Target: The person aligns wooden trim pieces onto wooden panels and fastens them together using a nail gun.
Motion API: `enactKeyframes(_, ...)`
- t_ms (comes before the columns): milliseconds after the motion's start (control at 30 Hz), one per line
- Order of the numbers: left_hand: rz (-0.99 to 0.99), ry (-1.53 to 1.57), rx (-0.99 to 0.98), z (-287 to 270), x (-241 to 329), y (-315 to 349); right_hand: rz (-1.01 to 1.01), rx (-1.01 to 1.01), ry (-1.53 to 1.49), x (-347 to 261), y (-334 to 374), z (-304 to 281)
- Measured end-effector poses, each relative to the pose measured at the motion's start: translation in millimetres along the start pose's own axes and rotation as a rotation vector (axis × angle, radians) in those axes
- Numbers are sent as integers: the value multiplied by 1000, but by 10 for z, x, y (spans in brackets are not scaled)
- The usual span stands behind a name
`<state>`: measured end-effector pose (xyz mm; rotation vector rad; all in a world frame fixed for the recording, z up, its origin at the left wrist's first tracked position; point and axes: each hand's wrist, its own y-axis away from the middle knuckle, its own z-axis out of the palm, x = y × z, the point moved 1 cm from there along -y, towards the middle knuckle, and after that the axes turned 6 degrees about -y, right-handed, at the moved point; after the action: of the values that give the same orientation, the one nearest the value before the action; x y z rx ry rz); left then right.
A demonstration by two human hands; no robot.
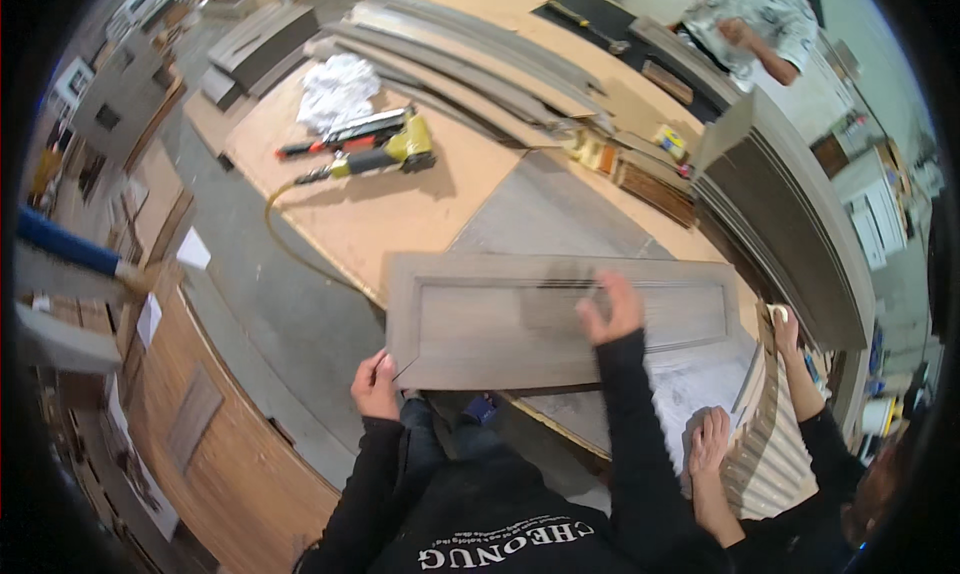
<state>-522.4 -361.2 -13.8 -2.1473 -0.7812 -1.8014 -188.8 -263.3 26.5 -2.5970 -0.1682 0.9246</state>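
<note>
A grey-brown wood-grain cabinet door (500,324) with a recessed centre panel lies across the near edge of the workbench, its near side jutting over. My left hand (375,384) grips its near left corner, fingers closed on the edge. Over the right half of the door is my right hand (613,312), slightly blurred, thumb and fingers apart with nothing visible in them. A dark shadow falls on the panel beside it. I cannot tell whether that hand touches the surface. Beyond the door, a yellow-green air nail gun (405,146) lies on the bench.
A co-worker's hands (710,439) are at the bench on my right, near a corrugated sheet (775,439). Long grey strips (470,69) lie along the far side, with a white cloth (338,92). Stacked grey panels (790,214) stand right. An air hose (290,239) hangs over the left edge.
</note>
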Motion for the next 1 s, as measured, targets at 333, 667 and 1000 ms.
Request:
enactKeyframes(333, -100, 236, -272, -51, -95, 436, -241, -436, -275, -1421, 617, 815)
enactKeyframes(667, 302, -98, -162, -114, -54, 368, -284, -513, -131, -1556, 553, 908)
enactKeyframes(1000, 665, -305, -3, -210, 588, -609, -317, -391, -2, -1538, 537, 837)
